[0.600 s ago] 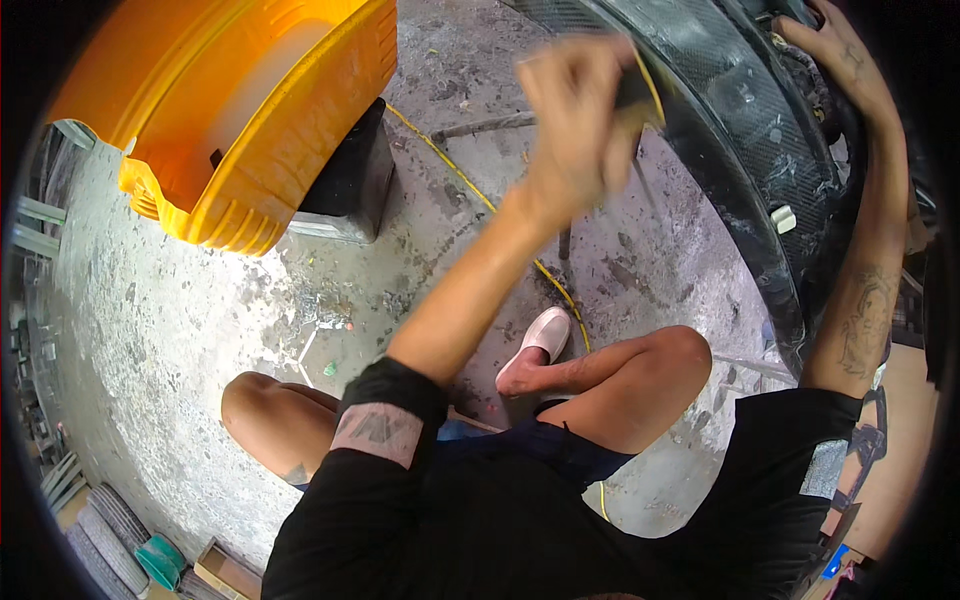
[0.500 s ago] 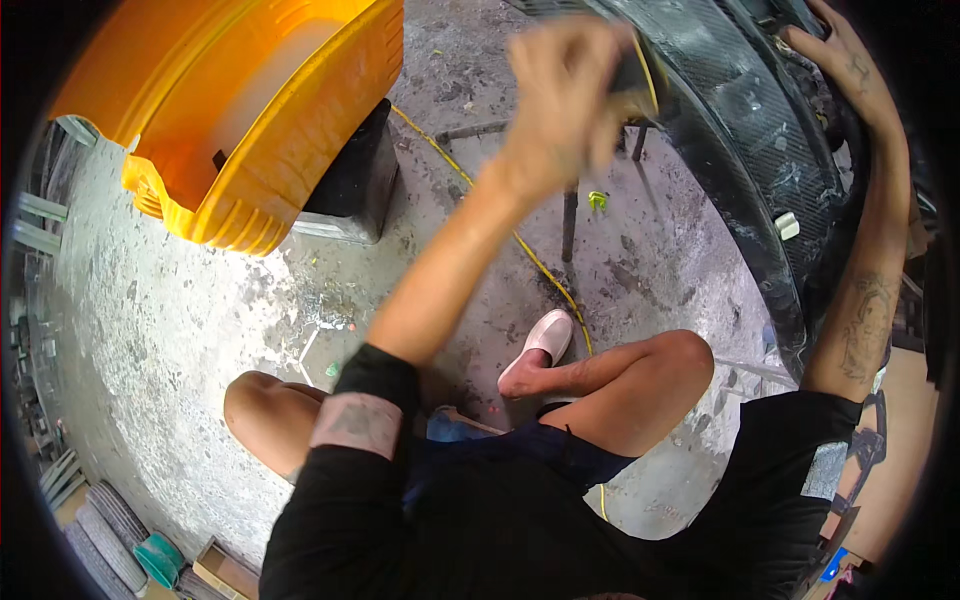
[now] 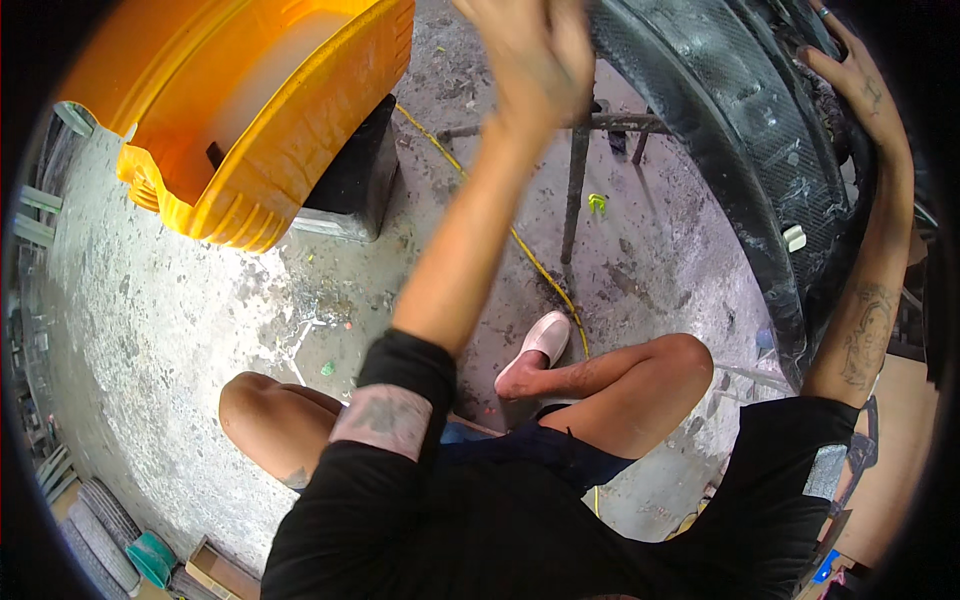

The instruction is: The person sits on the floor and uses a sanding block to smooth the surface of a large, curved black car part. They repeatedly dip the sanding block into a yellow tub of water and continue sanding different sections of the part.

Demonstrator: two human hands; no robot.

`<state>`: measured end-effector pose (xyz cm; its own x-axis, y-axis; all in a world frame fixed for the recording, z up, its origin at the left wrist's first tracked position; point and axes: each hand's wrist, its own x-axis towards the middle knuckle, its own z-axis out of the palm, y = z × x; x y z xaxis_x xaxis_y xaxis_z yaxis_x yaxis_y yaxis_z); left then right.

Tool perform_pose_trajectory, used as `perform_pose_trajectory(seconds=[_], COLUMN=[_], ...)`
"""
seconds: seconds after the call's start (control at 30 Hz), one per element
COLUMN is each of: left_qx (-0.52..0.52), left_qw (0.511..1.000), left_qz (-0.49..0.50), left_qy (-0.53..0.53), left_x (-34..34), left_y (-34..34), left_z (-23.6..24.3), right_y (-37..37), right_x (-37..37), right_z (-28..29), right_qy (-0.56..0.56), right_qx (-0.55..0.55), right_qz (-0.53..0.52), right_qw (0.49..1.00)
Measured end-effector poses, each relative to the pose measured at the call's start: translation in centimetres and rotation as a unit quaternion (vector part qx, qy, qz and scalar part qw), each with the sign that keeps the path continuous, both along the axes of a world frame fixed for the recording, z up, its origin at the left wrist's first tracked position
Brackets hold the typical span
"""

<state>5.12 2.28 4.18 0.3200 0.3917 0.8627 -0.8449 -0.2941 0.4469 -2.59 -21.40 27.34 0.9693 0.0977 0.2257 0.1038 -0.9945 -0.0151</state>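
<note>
A large black car body part with a carbon-weave surface (image 3: 765, 145) curves down the right side, dusty with whitish smears. My right hand (image 3: 860, 90) is closed round its outer edge, thumb on the near side, fingers partly lost at the picture's rim. At the top centre my left hand (image 3: 540, 70), blurred, is bent beside the part's upper left edge. Its fingers look curled, but their tips and whatever they hold are hidden or out of view. A small pale clip (image 3: 794, 238) sits on the lower part of the black piece.
A yellow-orange plastic shell (image 3: 290, 130) rests on a black box (image 3: 350, 185) at upper left. A dark metal stand (image 3: 576, 190) is beneath the black part. A yellow cord (image 3: 540, 262) crosses the stained floor. Tyres (image 3: 100, 540) and a green bucket (image 3: 152, 558) stand lower left.
My left hand has moved up and slightly left. The dark, yellow-edged pad seen by its fingers earlier is out of sight. My right hand keeps its hold, shifted slightly in view.
</note>
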Motion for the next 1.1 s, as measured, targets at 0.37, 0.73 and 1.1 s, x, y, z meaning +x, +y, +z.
perform_pose_trajectory(seconds=[0.37,0.73,1.1], left_qx=[-0.152,0.134,0.006], left_qw=[0.973,0.803,0.758], left_qz=[-0.152,-0.249,-0.18], left_qy=[0.082,0.524,0.627], left_x=[5.2,-13.8,-17.4], left_y=[5.2,6.3,12.5], left_z=[-2.0,-35.5,-42.4], right_y=[-1.7,0.8,12.5], right_x=[0.7,0.4,-6.8], right_z=[-0.2,-0.1,-14.3], right_qy=[0.054,-0.071,-0.167], right_qx=[0.089,0.091,-0.339], right_qz=[0.082,0.037,0.2], right_qw=[0.991,0.993,0.904])
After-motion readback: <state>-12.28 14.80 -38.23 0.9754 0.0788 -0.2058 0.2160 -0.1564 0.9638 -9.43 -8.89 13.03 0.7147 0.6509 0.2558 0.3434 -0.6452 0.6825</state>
